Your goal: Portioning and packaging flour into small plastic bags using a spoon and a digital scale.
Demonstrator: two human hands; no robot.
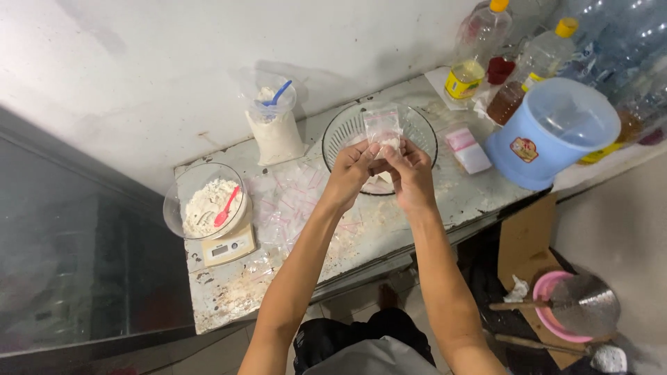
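Note:
My left hand (351, 170) and my right hand (410, 172) both pinch the lower part of a small clear zip bag (383, 129) with white powder in its bottom. The bag is held upright over a clear glass bowl (338, 129) on the worn white counter (229, 292). My fingertips meet at the bag's base.
Left on the counter, a glass bowl of flour (203, 203) with a pink spoon (226, 206) sits on a white kitchen scale (229, 247). A flour bag with a blue scoop (275, 125) stands behind. Empty zip bags (288, 201) lie flat. A blue lidded tub (552, 132), oil bottles (476, 52) and a pack of bags (469, 150) stand right.

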